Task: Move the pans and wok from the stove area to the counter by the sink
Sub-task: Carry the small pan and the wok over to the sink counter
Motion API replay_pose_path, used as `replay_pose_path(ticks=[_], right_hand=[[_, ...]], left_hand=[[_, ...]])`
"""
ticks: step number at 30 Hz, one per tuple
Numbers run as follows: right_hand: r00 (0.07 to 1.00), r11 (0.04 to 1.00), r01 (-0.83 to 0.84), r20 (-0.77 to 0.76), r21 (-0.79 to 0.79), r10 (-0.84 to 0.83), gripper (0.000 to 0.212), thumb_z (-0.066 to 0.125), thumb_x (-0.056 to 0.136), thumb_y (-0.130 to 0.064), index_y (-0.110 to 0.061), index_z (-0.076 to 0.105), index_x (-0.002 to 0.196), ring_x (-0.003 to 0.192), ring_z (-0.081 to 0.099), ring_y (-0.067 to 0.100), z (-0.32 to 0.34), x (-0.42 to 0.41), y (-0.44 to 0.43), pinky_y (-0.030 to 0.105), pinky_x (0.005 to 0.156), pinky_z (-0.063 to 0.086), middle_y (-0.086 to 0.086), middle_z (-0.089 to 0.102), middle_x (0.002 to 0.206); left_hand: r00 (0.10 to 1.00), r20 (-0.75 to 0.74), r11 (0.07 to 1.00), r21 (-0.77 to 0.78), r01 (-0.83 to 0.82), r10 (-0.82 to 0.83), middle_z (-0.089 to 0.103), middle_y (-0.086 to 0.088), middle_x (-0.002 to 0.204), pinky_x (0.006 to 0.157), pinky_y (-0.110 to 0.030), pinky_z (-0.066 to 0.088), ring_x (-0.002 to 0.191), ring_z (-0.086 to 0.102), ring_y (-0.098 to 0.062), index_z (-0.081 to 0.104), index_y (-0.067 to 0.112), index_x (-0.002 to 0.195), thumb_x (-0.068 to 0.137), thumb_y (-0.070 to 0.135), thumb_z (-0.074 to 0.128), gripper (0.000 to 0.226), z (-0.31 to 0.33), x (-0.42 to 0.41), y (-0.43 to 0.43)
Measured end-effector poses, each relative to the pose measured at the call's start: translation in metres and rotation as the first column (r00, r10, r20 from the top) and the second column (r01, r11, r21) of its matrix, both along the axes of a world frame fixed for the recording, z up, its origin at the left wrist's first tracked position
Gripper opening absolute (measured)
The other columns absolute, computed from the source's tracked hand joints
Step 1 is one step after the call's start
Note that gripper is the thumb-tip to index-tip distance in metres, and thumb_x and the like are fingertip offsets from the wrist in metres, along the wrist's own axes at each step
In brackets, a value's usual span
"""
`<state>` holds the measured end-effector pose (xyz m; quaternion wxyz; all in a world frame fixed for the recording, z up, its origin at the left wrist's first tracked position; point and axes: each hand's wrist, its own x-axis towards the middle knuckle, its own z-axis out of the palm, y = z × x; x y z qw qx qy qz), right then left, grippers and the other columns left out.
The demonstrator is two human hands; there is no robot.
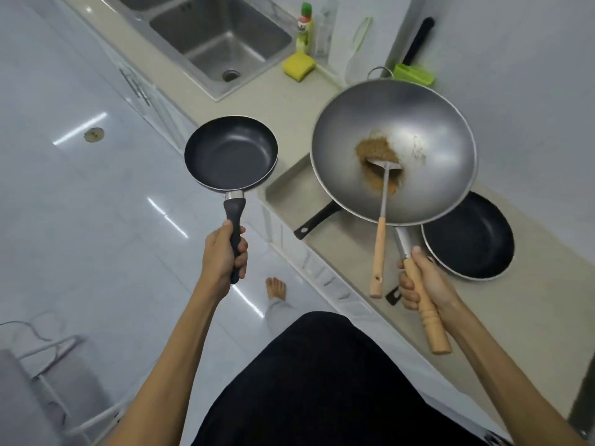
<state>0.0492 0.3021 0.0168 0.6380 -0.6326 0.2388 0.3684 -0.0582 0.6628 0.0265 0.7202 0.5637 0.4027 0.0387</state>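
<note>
a glossy pale tiled floor point(96, 220) fills the left side, streaked with reflections of strip lights and set with a small round drain point(94, 134). a beige counter point(251, 101) runs diagonally along a plain white wall point(515, 91), with white cabinet fronts point(145, 91) below it and a steel sink point(222, 46) sunk into it. a white wire-framed chair point(48, 365) stands at lower left.

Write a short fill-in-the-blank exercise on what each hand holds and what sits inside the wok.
1. The left hand grips the handle of the small black ____.
2. The right hand holds the wok by its ____ handle.
3. A spatula rests inside the ____.
4. The sponge beside the sink is ____.

Answers: pan; wooden; wok; yellow
</note>
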Motion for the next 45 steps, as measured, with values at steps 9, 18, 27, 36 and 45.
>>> replay_pose_path(ticks=[9, 18, 27, 36, 45], right_hand=[[0.988, 0.988, -0.156, -0.010, -0.007, 0.155, 0.049, 0.043, 0.102, -0.058, -0.012, 0.054, 0.089, 0.033, 0.038, 0.014, 0.008, 0.102, 0.208, 0.020, 0.035, 0.032, 0.002, 0.045, 0.050], [0.976, 0.976, -0.218, -0.016, -0.026, 0.218, 0.046, 0.045, 0.101, -0.057, -0.014, 0.055, 0.090, 0.035, 0.038, 0.014, 0.000, 0.164, 0.415, 0.022, 0.034, 0.034, 0.001, 0.046, 0.052], [0.992, 0.992, -0.122, -0.024, -0.035, 0.121, 0.047, 0.039, 0.105, -0.053, -0.012, 0.053, 0.087, 0.031, 0.036, 0.014, 0.007, 0.187, 0.646, 0.020, 0.034, 0.031, 0.002, 0.044, 0.048], [0.991, 0.991, -0.135, 0.001, 0.002, 0.135, 0.048, 0.044, 0.102, -0.057, -0.012, 0.055, 0.090, 0.034, 0.037, 0.013, -0.002, 0.280, 0.832, 0.022, 0.034, 0.032, 0.002, 0.045, 0.051], [0.971, 0.971, -0.240, -0.031, -0.014, 0.239, 0.047, 0.042, 0.103, -0.056, -0.012, 0.053, 0.089, 0.033, 0.035, 0.013, 0.003, 0.417, 1.025, 0.021, 0.033, 0.030, 0.001, 0.044, 0.050]], left_hand=[[0.986, -0.024, 0.986, -0.009, -0.166, 0.166, 0.049, 0.002, 0.055, 0.034, -0.021, 0.033, 0.037, 0.034, -0.012, 0.054, 0.008, 0.100, 0.104, 0.034, 0.035, 0.033, 0.006, 0.059, 0.165], [0.975, -0.063, 0.974, -0.073, -0.216, 0.212, 0.049, 0.001, 0.055, 0.034, -0.022, 0.033, 0.037, 0.034, -0.012, 0.056, 0.010, 0.098, 0.103, 0.038, 0.037, 0.035, -0.015, 0.105, 0.354], [0.988, -0.101, 0.992, -0.031, -0.120, 0.116, 0.051, 0.004, 0.054, 0.034, -0.022, 0.034, 0.037, 0.036, -0.012, 0.057, 0.009, 0.101, 0.104, 0.040, 0.034, 0.039, -0.011, 0.132, 0.598], [0.990, -0.087, 0.992, -0.051, -0.118, 0.114, 0.050, 0.003, 0.054, 0.033, -0.024, 0.034, 0.037, 0.034, -0.012, 0.055, 0.007, 0.101, 0.105, 0.038, 0.034, 0.037, -0.020, 0.225, 0.784], [0.980, -0.095, 0.984, -0.025, -0.178, 0.175, 0.050, 0.003, 0.054, 0.034, -0.021, 0.034, 0.037, 0.035, -0.011, 0.056, 0.009, 0.098, 0.106, 0.036, 0.032, 0.037, -0.009, 0.345, 0.942]])
